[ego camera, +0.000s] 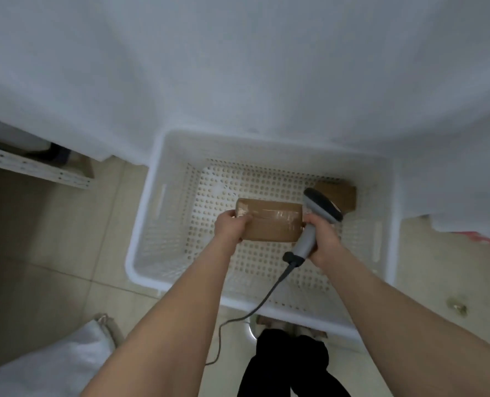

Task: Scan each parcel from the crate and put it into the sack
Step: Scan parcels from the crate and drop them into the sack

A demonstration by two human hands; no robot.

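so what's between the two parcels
The scanner in the right hand: its head sits between the held parcel and the crate-corner parcel, per the head view.

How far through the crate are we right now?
The crate shows mostly bare floor, so most looks done. In hand: left hand grips a taped parcel, right hand holds the scanner beside it. Left: a second parcel in the crate's far corner, and both must reach the sack.

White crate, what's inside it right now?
One brown parcel lies in the far right corner of the crate, partly covered by the scanner. The left hand holds a taped parcel above it.
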